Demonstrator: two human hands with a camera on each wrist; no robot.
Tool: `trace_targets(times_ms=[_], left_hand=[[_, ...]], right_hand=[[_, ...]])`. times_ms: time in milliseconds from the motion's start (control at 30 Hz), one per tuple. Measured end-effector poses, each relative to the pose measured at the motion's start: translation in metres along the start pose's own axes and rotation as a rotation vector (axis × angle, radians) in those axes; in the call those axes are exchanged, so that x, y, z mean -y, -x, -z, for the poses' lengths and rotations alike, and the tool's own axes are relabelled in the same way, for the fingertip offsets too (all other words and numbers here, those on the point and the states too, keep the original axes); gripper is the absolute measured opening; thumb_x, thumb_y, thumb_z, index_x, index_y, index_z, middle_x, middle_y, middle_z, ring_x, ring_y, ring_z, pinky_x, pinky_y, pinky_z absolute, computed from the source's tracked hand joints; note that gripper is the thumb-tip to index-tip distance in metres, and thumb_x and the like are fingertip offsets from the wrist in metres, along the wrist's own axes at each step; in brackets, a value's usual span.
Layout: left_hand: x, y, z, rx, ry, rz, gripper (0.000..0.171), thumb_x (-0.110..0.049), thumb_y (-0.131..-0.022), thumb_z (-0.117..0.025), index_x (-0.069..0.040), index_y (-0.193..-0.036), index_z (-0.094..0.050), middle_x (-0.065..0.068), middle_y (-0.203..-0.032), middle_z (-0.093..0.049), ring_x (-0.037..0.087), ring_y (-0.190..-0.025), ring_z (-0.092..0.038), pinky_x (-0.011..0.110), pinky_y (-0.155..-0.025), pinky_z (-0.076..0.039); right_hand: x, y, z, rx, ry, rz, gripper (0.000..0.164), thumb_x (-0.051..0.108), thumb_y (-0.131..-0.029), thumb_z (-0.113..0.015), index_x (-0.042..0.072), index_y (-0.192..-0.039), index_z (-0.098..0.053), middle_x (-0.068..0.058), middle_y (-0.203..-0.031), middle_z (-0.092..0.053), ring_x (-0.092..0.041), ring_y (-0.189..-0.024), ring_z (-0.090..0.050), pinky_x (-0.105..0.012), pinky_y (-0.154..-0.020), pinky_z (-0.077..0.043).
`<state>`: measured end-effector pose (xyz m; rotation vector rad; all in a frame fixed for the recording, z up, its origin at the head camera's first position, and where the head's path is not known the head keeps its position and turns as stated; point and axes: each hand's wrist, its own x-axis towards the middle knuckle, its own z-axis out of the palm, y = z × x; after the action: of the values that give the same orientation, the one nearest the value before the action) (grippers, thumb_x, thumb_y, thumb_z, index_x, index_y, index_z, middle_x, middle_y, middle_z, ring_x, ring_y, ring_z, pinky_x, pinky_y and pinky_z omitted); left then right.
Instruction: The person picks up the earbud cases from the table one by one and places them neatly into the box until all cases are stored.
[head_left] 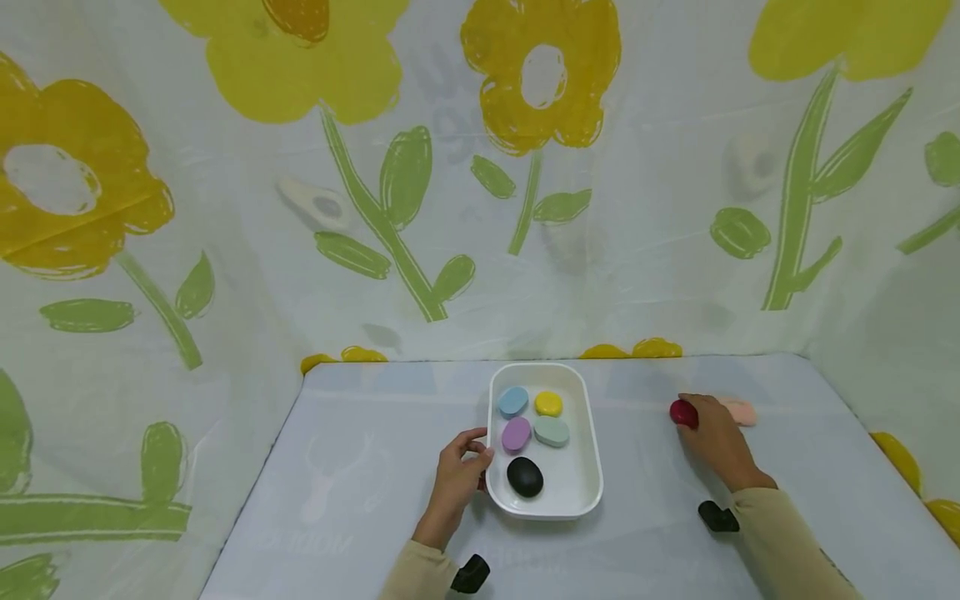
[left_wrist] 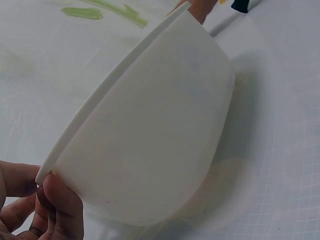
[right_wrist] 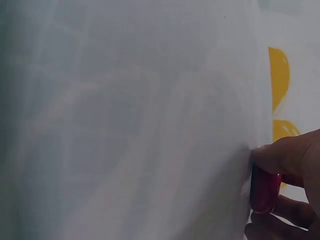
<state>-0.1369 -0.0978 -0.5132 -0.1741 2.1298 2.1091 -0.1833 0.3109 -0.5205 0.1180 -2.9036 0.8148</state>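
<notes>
A white plastic tub (head_left: 589, 467) with rounded corners stands at the middle of the table. Inside it lie smooth pebble-like pieces: light blue (head_left: 513, 402), yellow (head_left: 548, 404), purple (head_left: 516, 435), pale green (head_left: 552, 431) and a larger black one (head_left: 525, 477). My left hand (head_left: 455, 479) pinches the tub's rim on its left side, thumb and fingers at the edge in the left wrist view. Off to the right, my right hand (head_left: 716, 437) grips a glossy red rounded piece (head_left: 683, 413) between thumb and fingers, low over the table. A peach-coloured flat piece (head_left: 741, 412) shows partly behind that hand.
The white table (head_left: 360, 483) meets a flower-printed sheet (head_left: 645, 275) at its back edge, and the sheet also rises along both sides. Dark bands (head_left: 471, 574) sit at both wrists, by the beige sleeves (head_left: 420, 573).
</notes>
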Motion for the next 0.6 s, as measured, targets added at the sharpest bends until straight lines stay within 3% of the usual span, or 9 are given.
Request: trace_targets(times_ms=[367,600], left_hand=[[-0.001,0.001,-0.001,0.005,0.011,0.003,0.042,-0.002,-0.103,-0.063,0.008,-0.143,-0.056,0.008,-0.105,-0.055,0.013,-0.061,-0.058,0.025,-0.052,-0.053],[-0.002,0.001,-0.001,0.007,0.012,0.003,0.041,-0.002,-0.103,-0.063,0.008,-0.142,-0.056,0.008,-0.105,-0.055,0.013,-0.060,-0.059,0.025,-0.051,-0.053]], right_hand=[[0.003,0.000,-0.004,0.000,-0.020,0.036,0.048,-0.002,-0.090,-0.076,-0.016,-0.133,-0.059,-0.039,-0.127,-0.059,-0.053,-0.115,-0.057,-0.069,-0.098,-0.050],[0.038,0.000,0.004,0.015,-0.066,0.049,0.051,0.000,-0.091,-0.079,-0.013,-0.136,-0.059,-0.036,-0.131,-0.059,-0.048,-0.115,-0.058,-0.065,-0.096,-0.055]])
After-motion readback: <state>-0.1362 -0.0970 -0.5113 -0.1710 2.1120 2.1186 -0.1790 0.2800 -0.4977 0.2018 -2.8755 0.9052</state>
